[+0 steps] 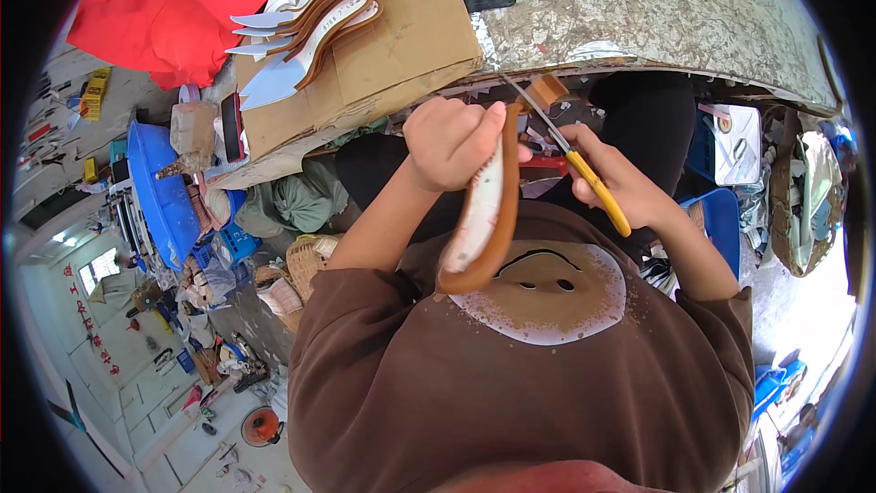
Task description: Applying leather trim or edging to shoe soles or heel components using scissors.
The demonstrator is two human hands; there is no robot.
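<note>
Two hands work at centre frame: our left hand grips a brown shoe insole upright, our right hand clasps a yellow-handled brush. We judge short, steady strokes along the insole's top edge best.

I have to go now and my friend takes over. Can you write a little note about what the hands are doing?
Left hand: holds a brown insole upright, white side showing.
Right hand: holds a yellow-handled brush, its tip by the insole's top end.
Stack of similar insoles lies on cardboard on the table.
Done: cannot tell how much of this insole is brushed.
Left: cannot tell; the stack may be finished or waiting.
</note>
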